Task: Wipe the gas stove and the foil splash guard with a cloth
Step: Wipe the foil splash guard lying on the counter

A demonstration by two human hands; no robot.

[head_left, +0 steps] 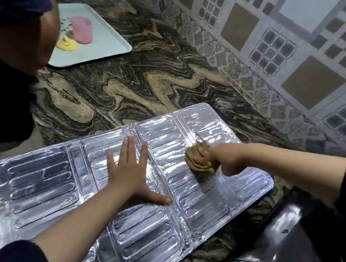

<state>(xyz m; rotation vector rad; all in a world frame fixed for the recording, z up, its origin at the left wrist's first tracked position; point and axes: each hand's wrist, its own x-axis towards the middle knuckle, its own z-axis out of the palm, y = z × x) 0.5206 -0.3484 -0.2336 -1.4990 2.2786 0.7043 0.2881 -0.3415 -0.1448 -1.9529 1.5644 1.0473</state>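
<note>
The right hand (220, 159) has its fingers curled tight round a bunched tan cloth (202, 161), pressing the wad down onto the foil guard (48, 187) near its far right panel. The left hand (130, 174) lies flat on the middle panel, fingers straight and spread, thumb out to the side, pinning the sheet in place.

The guard lies unfolded and face up on the counter (155, 64), its near left end running out of view. It is thin, shiny foil, creased into hinged panels and stamped with rows of long rounded ribs that catch the light; a small yellowish spot shows near its left edge. From its look, the wiping of the guard is under way at the right end, with the middle and left panels probably left to do, though the glare makes it hard to judge which parts are clean. A dark glossy body (297, 254) at the lower right may be the stove; whether it has been wiped cannot be told.

The counter is swirled brown-and-cream stone, backed by patterned wall tiles (295, 48). A pale tray (114, 36) sits well apart at the far left.
</note>
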